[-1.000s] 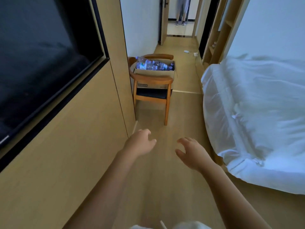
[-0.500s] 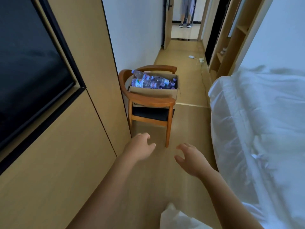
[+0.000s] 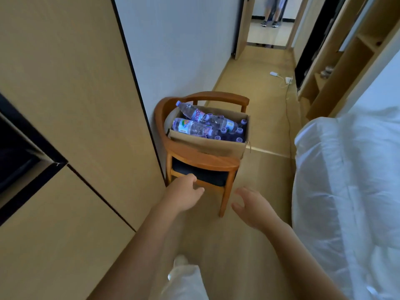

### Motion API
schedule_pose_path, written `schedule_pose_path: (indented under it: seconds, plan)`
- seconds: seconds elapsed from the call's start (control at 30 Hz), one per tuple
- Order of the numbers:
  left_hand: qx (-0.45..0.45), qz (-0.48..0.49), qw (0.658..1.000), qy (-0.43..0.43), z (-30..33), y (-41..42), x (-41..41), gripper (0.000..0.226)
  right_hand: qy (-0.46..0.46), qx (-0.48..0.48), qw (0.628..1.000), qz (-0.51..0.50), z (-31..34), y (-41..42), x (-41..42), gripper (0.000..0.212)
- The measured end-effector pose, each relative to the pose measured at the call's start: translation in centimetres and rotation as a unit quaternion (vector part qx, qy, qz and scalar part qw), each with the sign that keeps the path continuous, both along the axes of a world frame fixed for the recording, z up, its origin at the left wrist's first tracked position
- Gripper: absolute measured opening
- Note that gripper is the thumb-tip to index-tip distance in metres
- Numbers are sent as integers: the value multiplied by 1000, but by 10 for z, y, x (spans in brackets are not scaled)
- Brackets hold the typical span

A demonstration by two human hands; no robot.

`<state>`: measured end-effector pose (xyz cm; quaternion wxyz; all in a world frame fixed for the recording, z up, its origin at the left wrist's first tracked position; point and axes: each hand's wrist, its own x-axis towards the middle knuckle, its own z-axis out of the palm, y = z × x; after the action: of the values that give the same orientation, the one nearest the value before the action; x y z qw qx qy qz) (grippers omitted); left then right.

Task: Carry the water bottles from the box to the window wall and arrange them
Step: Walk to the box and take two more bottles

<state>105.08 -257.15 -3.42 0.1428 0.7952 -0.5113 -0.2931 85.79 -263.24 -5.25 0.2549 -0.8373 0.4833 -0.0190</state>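
Note:
A cardboard box (image 3: 216,147) sits on the seat of a wooden chair (image 3: 201,159) by the left wall. Clear water bottles (image 3: 192,127) with purple caps fill it; three lie on their sides on top, several stand upright beneath. My left hand (image 3: 184,195) reaches forward just short of the chair's front rail, fingers loosely curled, holding nothing. My right hand (image 3: 252,207) is beside it to the right, over the floor, fingers spread and relaxed, empty.
A wood-panelled wall (image 3: 75,126) with a dark screen (image 3: 13,161) runs along the left. A bed with a white duvet (image 3: 350,191) fills the right. A cable and charger (image 3: 281,77) lie on the hallway floor. A person's legs (image 3: 271,11) stand in the far doorway.
I have walked toward the chair; the box and bottles are much nearer and larger. Both hands stay stretched forward and empty.

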Motion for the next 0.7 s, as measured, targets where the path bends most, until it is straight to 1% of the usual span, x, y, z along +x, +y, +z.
schedule_pose_path:
  seconds: [0.13, 0.2, 0.3, 0.4, 0.5, 0.6, 0.7]
  plan:
    - [0, -8, 1000, -24, -12, -65, 36, 48, -13, 4, 1000, -10, -9, -55, 29, 29]
    - [-2, -14, 999, -33, -18, -100, 56, 49, -20, 7, 1000, -21, -13, -86, 44, 29]
    - [4, -30, 999, -29, -20, -150, 86, 54, -18, 19, 999, -36, -12, -132, 69, 36]
    - [5, -58, 997, -52, -18, -200, 115, 47, -3, 18, 999, -49, -12, -173, 96, 36]
    - [17, -88, 993, -82, -21, -242, 137, 39, -3, 23, 997, -72, -15, -207, 117, 46]
    - [36, -106, 989, -94, -30, -272, 148, 44, -4, 32, 997, -67, -22, -231, 128, 45]
    - [33, -120, 987, -100, -45, -296, 154, 59, 2, 43, 997, -68, -29, -254, 133, 35]
